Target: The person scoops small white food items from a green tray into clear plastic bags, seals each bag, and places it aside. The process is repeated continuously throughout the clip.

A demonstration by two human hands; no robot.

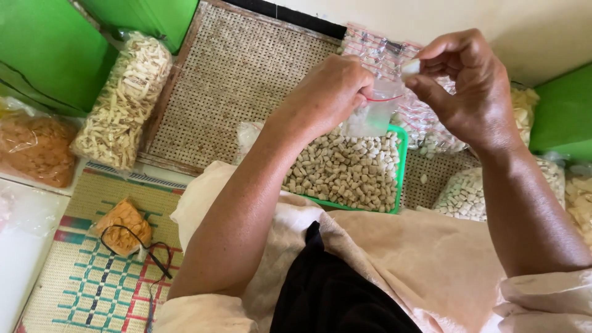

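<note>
Two hands, one small clear bag (373,114), one green tray (401,161) heaped with pale pellets (348,169). Left hand (330,92) pinching the bag's rim, above the tray. Right hand (465,86) nipping one white pellet (410,66) between fingertips, just right of the bag's mouth

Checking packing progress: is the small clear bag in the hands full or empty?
Empty, as far as shows: the bag looks clear through, held over the tray by left hand; right hand holds one piece.

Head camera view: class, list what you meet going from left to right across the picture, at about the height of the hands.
Bag of orange-brown snacks → bag of pale strip snacks → woven rattan tray → left hand → small clear bag → right hand → green box.
</note>
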